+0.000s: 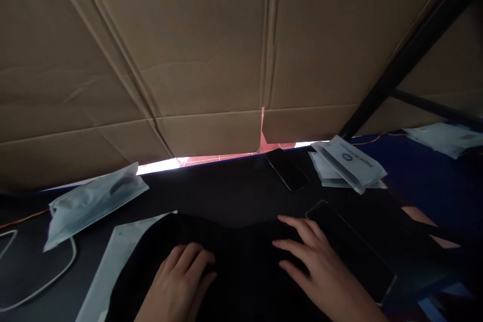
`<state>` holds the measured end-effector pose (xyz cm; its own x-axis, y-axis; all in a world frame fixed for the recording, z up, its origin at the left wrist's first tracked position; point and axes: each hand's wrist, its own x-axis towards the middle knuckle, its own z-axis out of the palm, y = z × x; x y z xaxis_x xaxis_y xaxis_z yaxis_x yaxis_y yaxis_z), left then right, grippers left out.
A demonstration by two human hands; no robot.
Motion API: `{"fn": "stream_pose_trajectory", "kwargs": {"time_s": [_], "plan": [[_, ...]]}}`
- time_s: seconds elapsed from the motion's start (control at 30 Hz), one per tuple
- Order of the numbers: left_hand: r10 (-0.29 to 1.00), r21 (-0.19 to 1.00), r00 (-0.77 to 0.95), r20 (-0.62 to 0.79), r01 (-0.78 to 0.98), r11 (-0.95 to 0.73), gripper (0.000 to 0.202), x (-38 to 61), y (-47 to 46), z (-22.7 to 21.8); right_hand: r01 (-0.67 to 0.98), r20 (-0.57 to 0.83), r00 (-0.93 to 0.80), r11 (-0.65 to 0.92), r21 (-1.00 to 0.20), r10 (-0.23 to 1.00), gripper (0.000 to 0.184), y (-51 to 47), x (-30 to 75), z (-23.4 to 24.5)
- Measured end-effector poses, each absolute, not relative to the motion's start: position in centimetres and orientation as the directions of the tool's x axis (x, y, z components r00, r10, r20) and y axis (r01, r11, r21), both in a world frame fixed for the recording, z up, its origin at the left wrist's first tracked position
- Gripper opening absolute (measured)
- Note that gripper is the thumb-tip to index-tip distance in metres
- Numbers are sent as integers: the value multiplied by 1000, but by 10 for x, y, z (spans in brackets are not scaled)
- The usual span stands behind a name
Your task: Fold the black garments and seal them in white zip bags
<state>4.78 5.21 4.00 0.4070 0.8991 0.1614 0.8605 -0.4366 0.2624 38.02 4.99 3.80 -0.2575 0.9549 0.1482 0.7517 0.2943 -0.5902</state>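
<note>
A black cloth [241, 266] lies in front of me on the dark tabletop, its folds hard to make out in the dim light. My left hand [183, 274] rests on the cloth's left part, fingers curled close together with the thumb near the index finger; dark fabric shows between them. On the right side, my right hand [315, 256] lies over the cloth with fingers stretched and spread. Beside that hand is a flat black panel in a clear-edged sleeve [350, 249]. A translucent bag [123, 246] sticks out from under the cloth's left edge.
A black phone [287, 170] lies toward the back edge. White printed packets [349, 161] sit right of it. Another filled translucent bag [98, 201] and a white cable [56, 276] are at left. Cardboard [211, 45] walls the back; a black metal bar [400, 60] slants down at right.
</note>
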Motion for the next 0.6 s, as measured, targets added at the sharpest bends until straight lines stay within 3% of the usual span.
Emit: {"fn": "stream_pose_trajectory", "kwargs": {"time_s": [0.1, 0.23, 0.33, 0.43, 0.5, 0.53, 0.6], "plan": [[916, 232, 362, 171, 889, -395, 27, 42, 61, 34, 731, 213, -186, 280, -622, 959, 17, 66, 376, 40], [923, 172, 335, 186, 914, -367, 84, 33, 70, 23, 682, 396, 177, 178, -709, 901, 20, 89, 371, 36], [913, 99, 352, 207, 921, -378, 109, 31, 75, 14, 684, 486, 276, 186, -706, 829, 19, 89, 360, 39], [886, 54, 407, 222, 902, -428, 109, 30, 76, 3, 717, 484, 1, 337, -610, 875, 23, 75, 347, 46], [879, 32, 419, 227, 899, -437, 104, 27, 76, -3, 750, 359, -277, 434, -499, 891, 40, 66, 342, 45], [878, 21, 420, 229, 900, -436, 104, 26, 75, -4, 774, 280, -355, 448, -447, 892, 47, 63, 341, 41], [874, -1, 427, 234, 899, -439, 111, 23, 75, -3, 841, 173, -345, 386, -379, 923, 54, 62, 341, 29]]}}
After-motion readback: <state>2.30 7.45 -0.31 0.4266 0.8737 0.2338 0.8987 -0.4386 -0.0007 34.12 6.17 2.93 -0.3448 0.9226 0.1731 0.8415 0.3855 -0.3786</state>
